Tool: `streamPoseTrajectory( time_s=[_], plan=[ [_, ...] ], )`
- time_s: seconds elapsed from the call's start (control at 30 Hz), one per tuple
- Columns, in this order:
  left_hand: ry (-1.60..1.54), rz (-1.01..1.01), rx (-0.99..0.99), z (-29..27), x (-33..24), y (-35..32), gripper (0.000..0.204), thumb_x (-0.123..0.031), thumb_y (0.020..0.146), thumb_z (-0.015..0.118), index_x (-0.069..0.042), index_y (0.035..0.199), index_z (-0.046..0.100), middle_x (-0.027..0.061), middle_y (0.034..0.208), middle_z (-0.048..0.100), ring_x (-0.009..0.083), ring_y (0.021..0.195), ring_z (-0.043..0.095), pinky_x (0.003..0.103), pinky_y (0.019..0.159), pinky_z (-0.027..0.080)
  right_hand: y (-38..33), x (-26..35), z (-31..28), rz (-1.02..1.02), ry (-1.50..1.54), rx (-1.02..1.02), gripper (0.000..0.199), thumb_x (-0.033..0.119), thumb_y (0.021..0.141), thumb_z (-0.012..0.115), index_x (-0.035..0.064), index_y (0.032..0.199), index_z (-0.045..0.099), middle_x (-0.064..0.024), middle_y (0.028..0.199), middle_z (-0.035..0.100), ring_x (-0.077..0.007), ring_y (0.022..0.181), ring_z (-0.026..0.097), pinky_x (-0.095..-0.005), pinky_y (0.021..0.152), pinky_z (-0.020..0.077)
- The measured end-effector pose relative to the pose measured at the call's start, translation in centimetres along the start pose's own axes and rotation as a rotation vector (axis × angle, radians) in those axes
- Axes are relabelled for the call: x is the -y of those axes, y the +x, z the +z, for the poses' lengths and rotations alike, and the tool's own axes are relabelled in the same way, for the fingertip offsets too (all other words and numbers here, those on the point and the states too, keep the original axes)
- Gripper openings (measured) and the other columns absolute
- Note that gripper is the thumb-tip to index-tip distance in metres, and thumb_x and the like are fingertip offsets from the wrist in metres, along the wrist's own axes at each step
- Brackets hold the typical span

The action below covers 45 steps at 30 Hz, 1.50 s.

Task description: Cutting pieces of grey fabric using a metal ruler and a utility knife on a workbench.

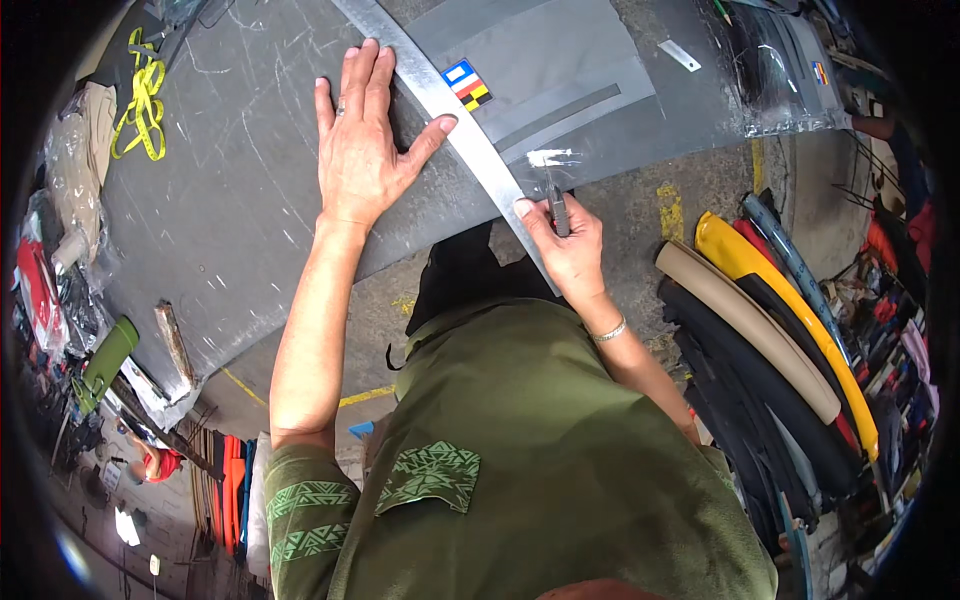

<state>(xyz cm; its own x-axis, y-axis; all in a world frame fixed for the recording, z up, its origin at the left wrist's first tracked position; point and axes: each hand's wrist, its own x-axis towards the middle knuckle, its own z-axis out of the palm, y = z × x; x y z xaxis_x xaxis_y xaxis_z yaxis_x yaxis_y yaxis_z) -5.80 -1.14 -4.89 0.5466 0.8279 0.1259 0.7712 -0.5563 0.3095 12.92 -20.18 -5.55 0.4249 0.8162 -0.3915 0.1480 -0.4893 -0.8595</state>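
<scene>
My left hand (pixel 368 150) lies flat with fingers spread on the dark worktable (pixel 240 220), its thumb pressing on a long metal ruler (pixel 465 140). The ruler slants across the table and past its near edge, along a grey fabric piece (pixel 585 60). A small patch of coloured flags (pixel 467 86) sits on the fabric beside the ruler. At the table's near edge my right hand (pixel 572 250) is closed around a slim grey utility knife (pixel 559 212), its tip pointing away from me. The right thumb touches the ruler's edge. White marks (pixel 552 158) show just beyond the tip.
A yellow tape measure (pixel 143 95) lies at the table's far left. A short metal strip (pixel 680 55) and plastic-covered material (pixel 775 75) are at the far right. Rolls of material, one of them yellow (pixel 790 310), stand right of me. Plastic bags (pixel 85 180) crowd the left edge.
</scene>
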Motion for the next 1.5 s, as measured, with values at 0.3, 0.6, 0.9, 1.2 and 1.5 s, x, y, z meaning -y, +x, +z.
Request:
streamPoseTrajectory(
  time_s=[0.3, 0.6, 0.9, 1.2, 1.5],
  plan=[
    [0.009, -0.003, 0.005, -0.1, -0.1, 0.1, 0.099, -0.070, 0.087, 0.067, -0.002, 0.154, 0.042, 0.0174, 0.161, 0.040, 0.0309, 0.154, 0.031, 0.060, 0.126, 0.014, -0.1, 0.4, -0.1, -0.007, 0.029, 0.007, 0.021, 0.019, 0.091, 0.080, 0.0005, 0.091, 0.071, -0.0061, 0.074, 0.071, -0.0065, 0.067, 0.061, -0.0276, 0.064, 0.0521],
    [0.012, -0.002, 0.000, 0.0, -0.1, 0.1, 0.099, -0.070, 0.087, 0.067, -0.001, 0.154, 0.042, 0.0172, 0.161, 0.041, 0.0312, 0.154, 0.031, 0.060, 0.125, 0.016, 0.0, 0.7, 0.4, -0.008, 0.086, -0.023, 0.022, 0.017, 0.091, 0.081, 0.0038, 0.081, 0.066, 0.0054, 0.066, 0.053, -0.0043, 0.063, 0.046, -0.0250, 0.059, 0.0413],
    [0.010, 0.003, -0.006, -0.1, -0.2, 0.0, 0.088, -0.063, 0.092, 0.064, -0.003, 0.153, 0.043, 0.0166, 0.162, 0.039, 0.0317, 0.154, 0.030, 0.059, 0.126, 0.016, -0.1, 0.8, 0.3, -0.007, 0.070, -0.030, 0.025, 0.018, 0.091, 0.081, 0.0040, 0.079, 0.065, 0.0058, 0.064, 0.051, -0.0042, 0.062, 0.044, -0.0254, 0.057, 0.0391],
    [-0.034, -0.009, -0.088, 0.7, 0.7, -0.3, 0.048, -0.021, 0.102, 0.047, -0.013, 0.150, 0.052, 0.0109, 0.159, 0.042, 0.0349, 0.154, 0.030, 0.056, 0.126, 0.020, 0.0, 0.6, -0.1, 0.026, 0.009, 0.022, 0.022, 0.018, 0.090, 0.080, -0.0006, 0.089, 0.069, -0.0055, 0.072, 0.069, -0.0060, 0.067, 0.057, -0.0276, 0.064, 0.0500],
    [-0.012, 0.026, -0.097, 0.8, 0.6, 0.0, 0.053, -0.040, 0.107, 0.049, -0.014, 0.154, 0.048, 0.0097, 0.159, 0.043, 0.0334, 0.154, 0.030, 0.053, 0.127, 0.018, 0.1, 0.4, -0.1, 0.051, 0.015, 0.025, 0.024, 0.021, 0.090, 0.081, -0.0001, 0.092, 0.069, -0.0051, 0.074, 0.069, -0.0080, 0.069, 0.059, -0.0277, 0.067, 0.0511]
  ],
)
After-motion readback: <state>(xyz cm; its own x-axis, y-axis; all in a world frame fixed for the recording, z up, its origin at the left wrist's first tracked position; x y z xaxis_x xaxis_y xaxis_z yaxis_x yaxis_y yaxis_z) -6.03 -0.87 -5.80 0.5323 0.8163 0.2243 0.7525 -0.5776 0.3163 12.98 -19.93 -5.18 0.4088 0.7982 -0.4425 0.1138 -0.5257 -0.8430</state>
